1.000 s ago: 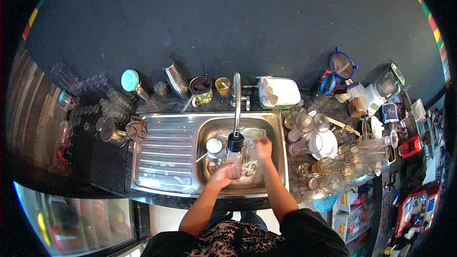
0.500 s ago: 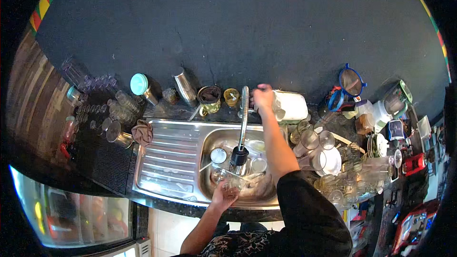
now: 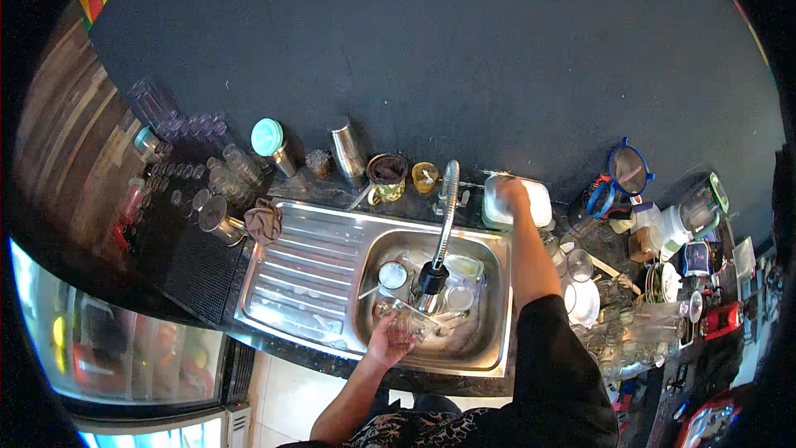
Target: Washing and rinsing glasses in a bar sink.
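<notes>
My left hand (image 3: 391, 340) is at the near left part of the steel sink (image 3: 496, 340), its fingers curled round a clear drinking glass (image 3: 400, 328). Beyond the sink, my right hand (image 3: 512, 192) reaches over a white rectangular tub (image 3: 536, 207) behind the sink's right edge. Motion blurs its fingers, and whether they hold anything is unclear. A coiled metal faucet (image 3: 448, 220) with a black spray head (image 3: 432, 279) hangs over the sink. Under it lie a cup with whitish contents (image 3: 392, 275), a clear container (image 3: 466, 267) and several utensils.
Left of the bowl lies the ribbed drainboard (image 3: 311, 257), with a brown cloth (image 3: 264, 221) at its corner. A patterned mug (image 3: 387, 178), a steel shaker (image 3: 346, 149) and a teal-lidded cup (image 3: 268, 138) line the wall. Several glasses (image 3: 609, 344) crowd the right counter.
My right hand has moved right, from beside the faucet to over the white tub. My left hand stays in the sink with the glass. The whole view has shifted slightly.
</notes>
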`<state>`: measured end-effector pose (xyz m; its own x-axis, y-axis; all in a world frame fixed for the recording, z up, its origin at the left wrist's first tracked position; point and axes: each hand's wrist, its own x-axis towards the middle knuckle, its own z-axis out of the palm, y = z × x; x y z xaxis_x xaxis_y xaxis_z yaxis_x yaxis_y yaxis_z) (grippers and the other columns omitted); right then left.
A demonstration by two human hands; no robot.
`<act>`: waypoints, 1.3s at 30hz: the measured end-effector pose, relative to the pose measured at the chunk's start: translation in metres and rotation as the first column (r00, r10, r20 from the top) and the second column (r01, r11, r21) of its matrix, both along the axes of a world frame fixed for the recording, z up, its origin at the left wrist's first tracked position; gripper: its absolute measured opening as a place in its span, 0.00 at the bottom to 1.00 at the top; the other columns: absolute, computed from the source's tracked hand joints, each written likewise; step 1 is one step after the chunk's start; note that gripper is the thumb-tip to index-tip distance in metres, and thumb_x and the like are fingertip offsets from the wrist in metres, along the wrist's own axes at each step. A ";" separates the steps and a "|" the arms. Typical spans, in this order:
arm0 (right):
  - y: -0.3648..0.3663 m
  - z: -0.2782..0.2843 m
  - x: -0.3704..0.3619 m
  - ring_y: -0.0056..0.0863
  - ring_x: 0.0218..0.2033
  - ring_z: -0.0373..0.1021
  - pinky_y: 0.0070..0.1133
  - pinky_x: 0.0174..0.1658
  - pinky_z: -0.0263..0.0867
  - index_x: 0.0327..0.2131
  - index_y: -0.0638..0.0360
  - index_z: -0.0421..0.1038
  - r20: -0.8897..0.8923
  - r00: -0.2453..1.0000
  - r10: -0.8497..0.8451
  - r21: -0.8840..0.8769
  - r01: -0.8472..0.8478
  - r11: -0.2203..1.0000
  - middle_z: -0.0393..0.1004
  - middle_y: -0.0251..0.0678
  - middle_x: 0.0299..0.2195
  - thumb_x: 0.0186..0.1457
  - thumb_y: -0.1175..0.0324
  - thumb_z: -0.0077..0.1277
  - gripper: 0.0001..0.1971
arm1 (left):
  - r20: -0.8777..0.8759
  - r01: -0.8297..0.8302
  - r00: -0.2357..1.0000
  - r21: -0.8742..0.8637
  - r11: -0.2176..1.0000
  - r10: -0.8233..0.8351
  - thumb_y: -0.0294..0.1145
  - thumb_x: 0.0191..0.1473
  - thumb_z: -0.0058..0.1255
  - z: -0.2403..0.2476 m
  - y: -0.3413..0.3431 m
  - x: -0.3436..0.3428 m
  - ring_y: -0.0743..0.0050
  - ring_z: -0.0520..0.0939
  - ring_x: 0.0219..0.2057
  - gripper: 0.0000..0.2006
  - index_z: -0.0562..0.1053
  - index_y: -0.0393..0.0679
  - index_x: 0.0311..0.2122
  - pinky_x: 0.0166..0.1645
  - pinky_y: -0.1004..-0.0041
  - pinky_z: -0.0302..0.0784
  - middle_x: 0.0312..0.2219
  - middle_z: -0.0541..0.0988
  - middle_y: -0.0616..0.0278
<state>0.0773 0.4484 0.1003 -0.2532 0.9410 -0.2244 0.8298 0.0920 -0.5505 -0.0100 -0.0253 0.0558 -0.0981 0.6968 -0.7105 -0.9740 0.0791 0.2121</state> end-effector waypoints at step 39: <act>-0.360 -0.039 0.056 0.25 0.27 0.72 0.22 0.33 0.67 0.33 0.68 0.76 -0.497 0.849 0.179 -0.117 -0.270 0.956 0.77 0.38 0.26 0.42 0.72 0.54 0.12 | -0.093 0.008 0.996 0.126 0.992 0.004 0.39 0.52 0.50 -0.026 0.058 0.008 0.68 0.79 0.33 0.10 0.74 0.46 0.36 0.40 0.66 0.75 0.30 0.79 0.64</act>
